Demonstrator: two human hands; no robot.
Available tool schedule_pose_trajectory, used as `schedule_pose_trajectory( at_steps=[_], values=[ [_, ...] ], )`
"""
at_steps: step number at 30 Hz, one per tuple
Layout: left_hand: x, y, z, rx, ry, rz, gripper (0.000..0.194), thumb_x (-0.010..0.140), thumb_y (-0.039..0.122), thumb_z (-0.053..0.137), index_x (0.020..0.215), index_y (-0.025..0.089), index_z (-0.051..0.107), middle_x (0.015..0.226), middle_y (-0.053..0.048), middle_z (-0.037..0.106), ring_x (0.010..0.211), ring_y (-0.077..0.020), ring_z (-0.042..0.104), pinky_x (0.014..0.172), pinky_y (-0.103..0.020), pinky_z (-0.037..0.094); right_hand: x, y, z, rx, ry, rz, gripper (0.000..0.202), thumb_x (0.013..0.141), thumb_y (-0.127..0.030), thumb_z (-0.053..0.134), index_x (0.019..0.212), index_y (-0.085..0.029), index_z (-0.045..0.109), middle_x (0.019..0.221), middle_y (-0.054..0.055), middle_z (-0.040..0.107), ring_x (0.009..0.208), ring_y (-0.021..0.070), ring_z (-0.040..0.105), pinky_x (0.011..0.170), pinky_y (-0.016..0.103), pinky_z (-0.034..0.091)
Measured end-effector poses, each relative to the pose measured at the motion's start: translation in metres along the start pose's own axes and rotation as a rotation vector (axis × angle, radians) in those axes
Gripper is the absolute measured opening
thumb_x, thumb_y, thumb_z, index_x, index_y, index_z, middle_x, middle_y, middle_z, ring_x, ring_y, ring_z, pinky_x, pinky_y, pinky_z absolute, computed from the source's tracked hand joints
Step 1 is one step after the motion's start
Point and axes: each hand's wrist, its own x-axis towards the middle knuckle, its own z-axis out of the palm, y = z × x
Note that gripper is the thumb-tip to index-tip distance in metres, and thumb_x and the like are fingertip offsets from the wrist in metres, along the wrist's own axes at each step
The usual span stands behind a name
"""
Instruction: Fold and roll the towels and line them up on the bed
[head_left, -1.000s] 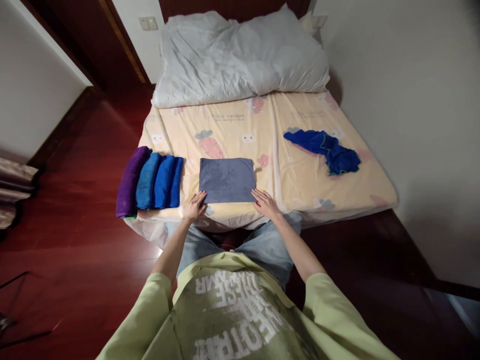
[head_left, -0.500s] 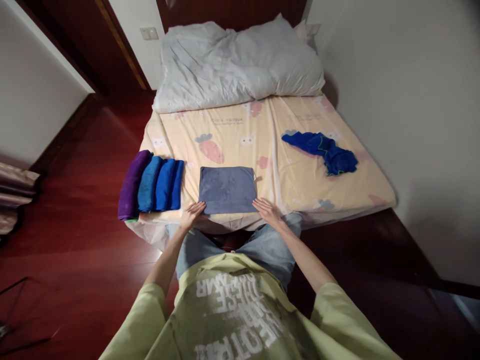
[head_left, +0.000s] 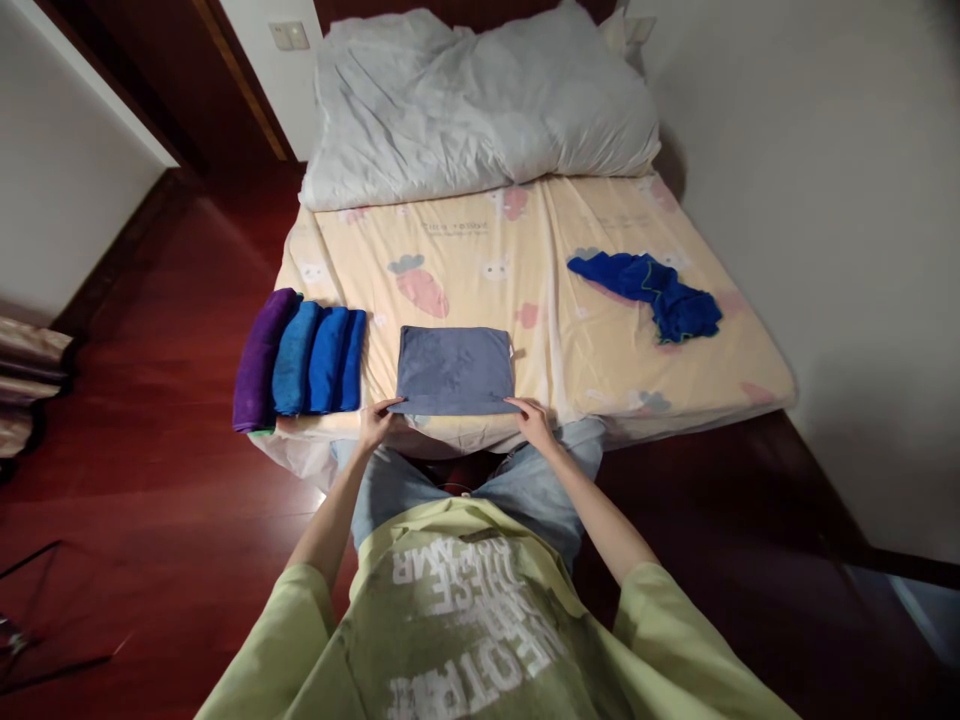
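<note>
A grey-blue towel (head_left: 455, 362) lies folded into a flat rectangle at the near edge of the bed. My left hand (head_left: 377, 420) pinches its near left corner, and my right hand (head_left: 531, 418) pinches the near right corner. Between them the near edge is turned up in a narrow strip. To the left stand rolled towels side by side: a purple one (head_left: 264, 360), a lighter blue one (head_left: 295, 356) and bright blue ones (head_left: 327, 360). A crumpled dark blue cloth (head_left: 651, 292) with green edging lies to the right, apart from my hands.
The bed has a yellow sheet (head_left: 465, 275) with carrot prints. A white quilt (head_left: 480, 110) is heaped at the headboard. A wall (head_left: 810, 200) runs along the right side. Dark red floor (head_left: 165, 480) spreads to the left, with a thin black stand (head_left: 45, 600) at lower left.
My hands went from lying flat on the towel's near corners to pinching them, and the near edge is now lifted and folded slightly. The view has tilted a little downward.
</note>
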Motion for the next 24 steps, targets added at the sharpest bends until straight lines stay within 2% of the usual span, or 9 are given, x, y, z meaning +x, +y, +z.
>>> schedule_pose_trajectory(
  at_steps=[3, 5, 7, 11, 15, 20, 24],
  values=[
    [0.007, 0.004, 0.002, 0.026, 0.011, -0.030, 0.039, 0.085, 0.045, 0.066, 0.107, 0.016, 0.078, 0.095, -0.010, 0.080, 0.084, -0.0241, 0.075, 0.077, -0.034, 0.061, 0.011, -0.003, 0.005, 0.089, 0.030, 0.231, 0.030, 0.089, -0.026, 0.051, 0.107, -0.019, 0.074, 0.101, 0.011, 0.078, 0.096, 0.0246, 0.073, 0.090, 0.040, 0.062],
    [0.014, 0.008, 0.005, 0.029, 0.038, -0.039, 0.043, 0.086, 0.051, 0.064, 0.107, 0.015, 0.075, 0.087, -0.008, 0.077, 0.075, -0.0216, 0.072, 0.069, -0.031, 0.058, 0.020, -0.006, 0.007, 0.152, 0.042, 0.355, 0.028, 0.091, -0.037, 0.052, 0.100, -0.017, 0.070, 0.087, 0.011, 0.075, 0.080, 0.0238, 0.071, 0.076, 0.037, 0.060],
    [0.021, 0.013, 0.008, 0.039, 0.068, -0.026, 0.042, 0.088, 0.053, 0.062, 0.102, 0.015, 0.073, 0.085, -0.008, 0.075, 0.074, -0.0208, 0.070, 0.068, -0.030, 0.055, 0.030, -0.010, 0.008, 0.180, 0.060, 0.419, 0.031, 0.093, -0.046, 0.051, 0.092, -0.018, 0.065, 0.075, 0.008, 0.070, 0.069, 0.0223, 0.065, 0.066, 0.033, 0.056],
    [0.032, 0.024, 0.008, 0.121, 0.100, -0.022, 0.038, 0.089, 0.053, 0.058, 0.087, 0.017, 0.069, 0.077, -0.007, 0.070, 0.073, -0.0211, 0.066, 0.065, -0.029, 0.051, 0.043, -0.011, 0.009, 0.106, 0.095, 0.448, 0.041, 0.094, -0.060, 0.047, 0.078, -0.023, 0.053, 0.064, 0.004, 0.060, 0.065, 0.0196, 0.056, 0.062, 0.029, 0.046],
    [0.036, 0.033, 0.006, 0.187, 0.128, -0.097, 0.035, 0.088, 0.050, 0.059, 0.084, 0.017, 0.068, 0.075, -0.007, 0.070, 0.074, -0.0229, 0.067, 0.065, -0.029, 0.050, 0.049, -0.008, 0.011, -0.052, 0.084, 0.475, 0.042, 0.096, -0.059, 0.047, 0.073, -0.023, 0.050, 0.067, 0.003, 0.060, 0.065, 0.0178, 0.052, 0.064, 0.027, 0.039],
    [0.043, 0.039, 0.007, 0.246, 0.106, -0.162, 0.030, 0.089, 0.042, 0.057, 0.083, 0.015, 0.070, 0.076, -0.009, 0.072, 0.075, -0.0239, 0.069, 0.067, -0.029, 0.050, 0.055, -0.010, 0.012, -0.171, 0.053, 0.560, 0.039, 0.098, -0.054, 0.047, 0.078, -0.022, 0.058, 0.079, 0.007, 0.068, 0.070, 0.0192, 0.055, 0.064, 0.027, 0.034],
    [0.050, 0.043, 0.008, 0.307, 0.097, -0.253, 0.026, 0.087, 0.036, 0.061, 0.088, 0.014, 0.074, 0.082, -0.011, 0.076, 0.082, -0.0268, 0.073, 0.072, -0.030, 0.052, 0.059, -0.013, 0.012, -0.183, 0.066, 0.561, 0.041, 0.098, -0.054, 0.047, 0.077, -0.021, 0.062, 0.077, 0.007, 0.069, 0.068, 0.0188, 0.055, 0.063, 0.027, 0.033]
  ],
)
